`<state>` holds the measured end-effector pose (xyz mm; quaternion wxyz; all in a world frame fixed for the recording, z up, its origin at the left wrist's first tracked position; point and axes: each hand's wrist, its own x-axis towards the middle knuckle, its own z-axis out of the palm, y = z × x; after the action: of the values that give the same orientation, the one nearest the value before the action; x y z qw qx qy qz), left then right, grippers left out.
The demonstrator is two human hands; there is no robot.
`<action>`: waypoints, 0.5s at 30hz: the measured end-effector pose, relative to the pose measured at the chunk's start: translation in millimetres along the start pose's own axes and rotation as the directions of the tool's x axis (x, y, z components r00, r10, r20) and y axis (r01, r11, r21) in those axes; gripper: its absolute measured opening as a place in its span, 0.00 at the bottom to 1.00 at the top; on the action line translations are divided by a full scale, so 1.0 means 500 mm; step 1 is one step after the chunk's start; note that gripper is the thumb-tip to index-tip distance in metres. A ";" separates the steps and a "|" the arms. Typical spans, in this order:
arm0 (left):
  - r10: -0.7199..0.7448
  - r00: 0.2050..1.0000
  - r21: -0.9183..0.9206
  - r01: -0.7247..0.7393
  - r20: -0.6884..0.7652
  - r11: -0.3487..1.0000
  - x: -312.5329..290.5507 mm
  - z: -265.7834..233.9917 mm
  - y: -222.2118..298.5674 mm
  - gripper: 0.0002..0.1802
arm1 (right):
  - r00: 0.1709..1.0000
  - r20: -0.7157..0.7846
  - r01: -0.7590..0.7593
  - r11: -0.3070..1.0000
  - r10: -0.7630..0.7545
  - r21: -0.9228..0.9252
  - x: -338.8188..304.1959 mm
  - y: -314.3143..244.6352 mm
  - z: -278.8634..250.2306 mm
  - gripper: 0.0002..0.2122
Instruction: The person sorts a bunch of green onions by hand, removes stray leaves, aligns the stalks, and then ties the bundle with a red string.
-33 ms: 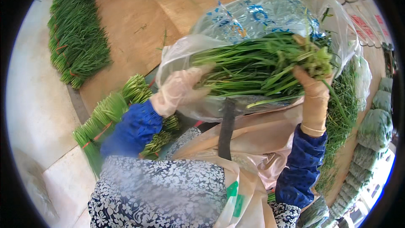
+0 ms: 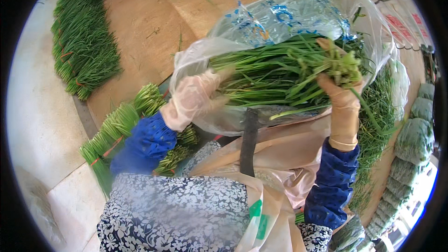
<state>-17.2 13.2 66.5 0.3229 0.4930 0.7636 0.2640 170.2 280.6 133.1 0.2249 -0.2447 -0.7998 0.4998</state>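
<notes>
Nothing had shifted: my left hand [image 2: 198, 98] gripped the clear plastic bag [image 2: 298, 18], my right hand [image 2: 343, 98] clutched the chive bundle [image 2: 280, 72] at its edge.

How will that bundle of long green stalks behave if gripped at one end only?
Likely floppy: the green stalk bundle is thin, long stems, and both the left hand and right hand support it. Loose stems stick out near the right hand, so some may slip free. The clear plastic bag around it looks slick.
</notes>
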 end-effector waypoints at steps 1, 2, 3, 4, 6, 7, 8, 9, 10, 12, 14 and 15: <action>0.107 0.987 0.312 -0.065 -0.120 0.948 -0.012 -0.024 0.025 0.36 | 0.995 -0.008 -0.091 0.970 0.095 0.223 -0.020 0.000 0.020 0.26; 0.142 0.979 0.277 -0.097 -0.146 0.956 0.002 -0.028 0.046 0.36 | 0.998 -0.019 -0.051 0.970 0.057 0.237 -0.016 -0.001 0.025 0.26; 0.222 0.952 0.253 -0.166 -0.211 0.953 0.016 -0.033 0.062 0.36 | 0.998 -0.040 -0.035 0.962 0.047 0.272 -0.010 -0.004 0.029 0.25; 0.283 0.922 0.225 -0.226 -0.265 0.948 0.024 -0.038 0.078 0.36 | 0.997 -0.057 -0.034 0.943 0.056 0.331 -0.010 -0.009 0.032 0.25; 0.245 0.950 0.052 -0.240 -0.191 0.969 0.043 -0.033 0.105 0.38 | 0.990 -0.112 -0.032 0.918 0.083 0.396 -0.013 -0.019 0.027 0.24; 0.257 0.950 -0.032 -0.267 -0.180 0.963 0.058 -0.026 0.117 0.38 | 0.983 -0.169 0.003 0.924 0.067 0.383 -0.012 -0.024 0.020 0.23; 0.262 0.951 -0.124 -0.283 -0.164 0.951 0.068 -0.013 0.128 0.39 | 0.974 -0.210 -0.002 0.928 0.087 0.372 -0.013 -0.032 0.002 0.21; 0.244 0.959 -0.136 -0.264 -0.144 0.955 0.073 0.006 0.139 0.37 | 0.970 -0.229 0.012 0.924 0.082 0.381 -0.014 -0.039 -0.013 0.20; 0.325 0.930 -0.165 -0.352 -0.170 0.921 0.073 0.028 0.149 0.35 | 0.960 -0.265 0.012 0.924 0.096 0.381 -0.014 -0.042 -0.025 0.19; 0.348 0.938 -0.023 -0.348 -0.004 0.937 0.070 0.081 0.163 0.32 | 0.969 -0.242 0.034 0.939 0.053 0.341 -0.013 -0.046 -0.043 0.16; 0.592 0.806 0.213 -0.575 -0.021 0.790 0.082 0.125 0.169 0.21 | 0.952 -0.291 0.056 0.880 0.096 0.473 -0.008 -0.038 -0.031 0.17; 0.518 0.849 0.245 -0.527 0.103 0.814 0.089 0.133 0.165 0.20 | 0.956 -0.284 0.069 0.879 0.078 0.473 -0.011 -0.037 -0.030 0.18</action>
<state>67.4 90.9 72.3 0.1814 0.7260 0.6219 0.2307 180.7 280.6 155.3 0.3937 -0.2553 -0.6087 0.6398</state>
